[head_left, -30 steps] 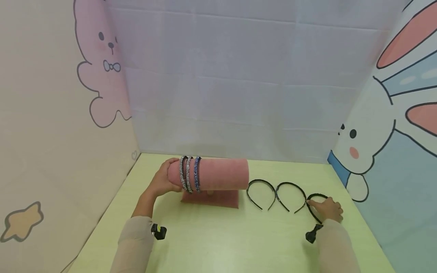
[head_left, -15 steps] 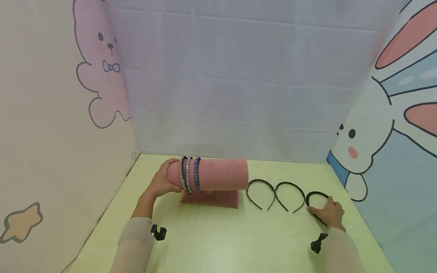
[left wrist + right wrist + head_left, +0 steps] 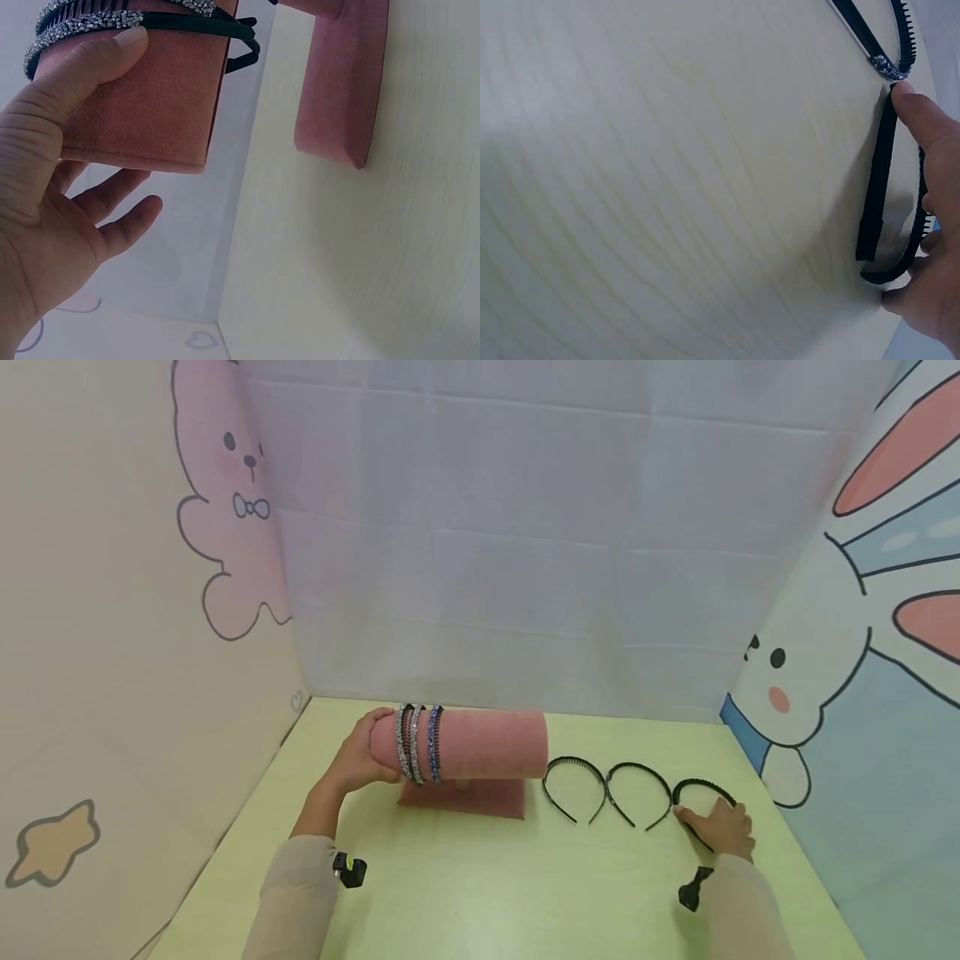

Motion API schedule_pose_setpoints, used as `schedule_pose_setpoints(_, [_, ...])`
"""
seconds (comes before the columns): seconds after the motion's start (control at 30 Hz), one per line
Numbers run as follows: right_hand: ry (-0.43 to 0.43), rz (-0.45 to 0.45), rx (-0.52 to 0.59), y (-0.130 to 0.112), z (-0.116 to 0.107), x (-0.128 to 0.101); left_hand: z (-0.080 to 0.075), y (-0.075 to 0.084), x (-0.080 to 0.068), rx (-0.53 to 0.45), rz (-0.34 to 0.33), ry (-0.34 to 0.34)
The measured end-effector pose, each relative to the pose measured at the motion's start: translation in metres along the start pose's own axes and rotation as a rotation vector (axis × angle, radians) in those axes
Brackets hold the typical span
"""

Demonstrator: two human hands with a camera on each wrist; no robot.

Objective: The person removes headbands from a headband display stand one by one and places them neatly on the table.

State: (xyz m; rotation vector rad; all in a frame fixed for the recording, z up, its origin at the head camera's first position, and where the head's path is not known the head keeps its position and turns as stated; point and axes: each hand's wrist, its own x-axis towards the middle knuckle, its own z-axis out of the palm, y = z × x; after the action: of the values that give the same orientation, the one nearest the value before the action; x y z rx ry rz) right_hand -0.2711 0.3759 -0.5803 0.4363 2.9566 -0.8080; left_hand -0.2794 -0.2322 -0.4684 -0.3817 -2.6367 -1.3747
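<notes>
We grasp the left end of a soft, suede-like pink roll (image 3: 491,743) with our left hand (image 3: 356,760), the thumb tip against grainy silver sparkle. Three glittery headbands (image 3: 433,743), two silver and one blue, ring the roll above its flat pink base (image 3: 480,800) on the pale, wood-grained desk (image 3: 525,885). Our right hand (image 3: 723,828) holds a toothed black headband (image 3: 697,782) between thumb and fingers, toward the desk's right side, beside two thin, open-looped headbands (image 3: 637,765).
</notes>
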Motion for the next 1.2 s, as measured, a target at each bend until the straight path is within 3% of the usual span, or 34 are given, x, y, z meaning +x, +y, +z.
schedule_pose_setpoints(0.17, [-0.027,0.016,0.056,0.000,-0.002,0.008,0.000,0.002,-0.001,0.000,0.002,0.002])
schedule_pose_setpoints(0.47, [0.051,-0.039,0.125,0.002,-0.001,0.019,0.001,0.000,0.001,0.000,-0.002,0.007])
schedule_pose_setpoints(0.8, [0.159,0.010,0.269,-0.003,-0.007,-0.006,0.007,-0.001,0.000,-0.013,-0.007,0.007])
schedule_pose_setpoints(1.2, [0.168,-0.024,0.436,-0.028,-0.007,-0.026,0.006,-0.001,0.003,0.033,0.008,0.024])
